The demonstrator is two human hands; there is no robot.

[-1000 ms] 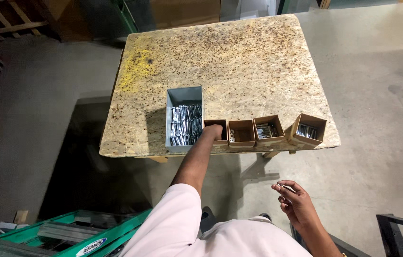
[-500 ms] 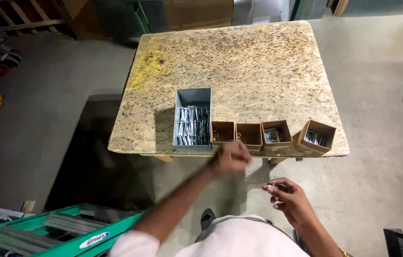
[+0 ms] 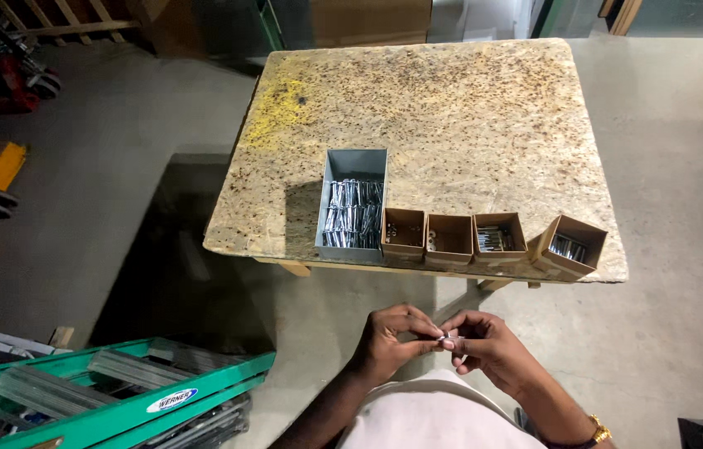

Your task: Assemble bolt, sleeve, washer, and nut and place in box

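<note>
Left hand (image 3: 391, 342) withdrew from the boxes (image 3: 449, 239); both hands pinch a small metal part (image 3: 445, 337).

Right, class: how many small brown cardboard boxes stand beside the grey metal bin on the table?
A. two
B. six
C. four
C: four small brown boxes stand in a row to the right of the grey bin along the near edge of the table.
</note>
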